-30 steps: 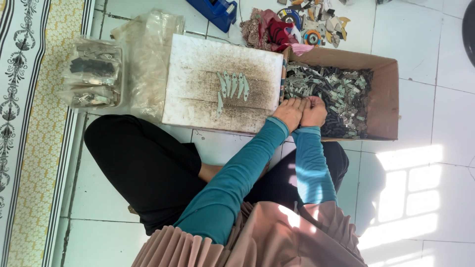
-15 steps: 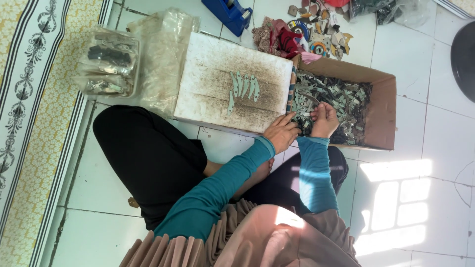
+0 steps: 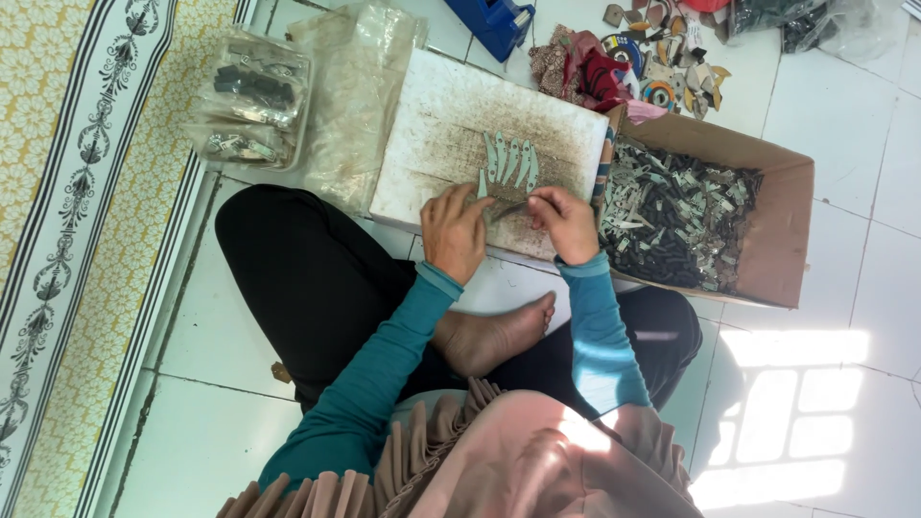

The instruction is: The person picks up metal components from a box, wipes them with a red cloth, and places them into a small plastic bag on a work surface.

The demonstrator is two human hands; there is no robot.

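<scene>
I sit cross-legged on a tiled floor in front of a worn white board (image 3: 451, 115). Several thin pale metal strips (image 3: 508, 163) lie side by side on it. My left hand (image 3: 455, 230) and my right hand (image 3: 566, 223) meet at the board's near edge, just below the strips. Both pinch a small dark metal piece (image 3: 508, 208) between them. To the right stands an open cardboard box (image 3: 782, 245) full of small grey and black metal parts (image 3: 672, 216).
A clear plastic bag with dark parts (image 3: 251, 101) and a crumpled plastic sheet (image 3: 355, 86) lie left of the board. A blue tool (image 3: 499, 21), red cloth and mixed scraps (image 3: 662, 58) sit beyond it. A patterned mat (image 3: 86, 221) borders the left.
Both hands have left the cardboard box and moved left onto the board, now holding a small piece below the strips. The camera view has shifted with them.
</scene>
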